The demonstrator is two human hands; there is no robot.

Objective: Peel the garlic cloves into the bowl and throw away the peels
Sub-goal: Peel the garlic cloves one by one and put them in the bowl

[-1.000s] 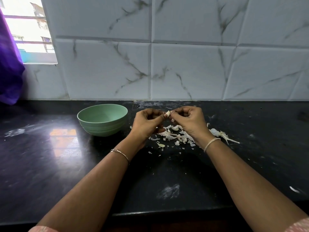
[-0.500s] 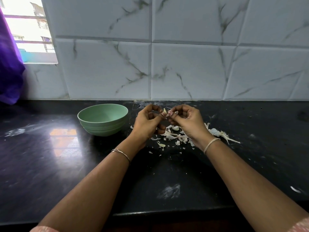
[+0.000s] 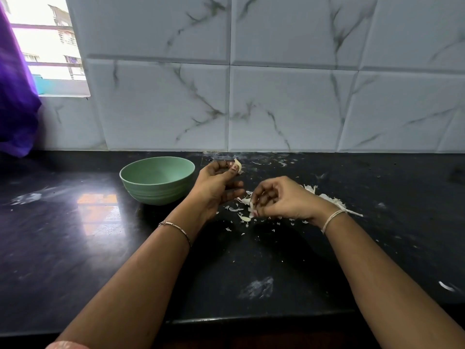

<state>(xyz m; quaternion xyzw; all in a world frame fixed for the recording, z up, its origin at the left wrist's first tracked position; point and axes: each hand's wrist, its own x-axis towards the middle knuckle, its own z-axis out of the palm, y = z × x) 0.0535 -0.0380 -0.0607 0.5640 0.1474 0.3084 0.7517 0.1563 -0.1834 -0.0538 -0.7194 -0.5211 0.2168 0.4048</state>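
Left hand pinching a pale clove between thumb and fingertip, held up just right of the green bowl, toward the far wall. Right hand nearer and further right, fingers curled round a scrap of peel, low over the peels strewn on the dark desk.

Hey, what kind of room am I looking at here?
Most likely a home kitchen. A dark polished countertop runs along marbled white wall tiles, a green bowl sits on it beside scattered garlic peels, and a window opens at the left.
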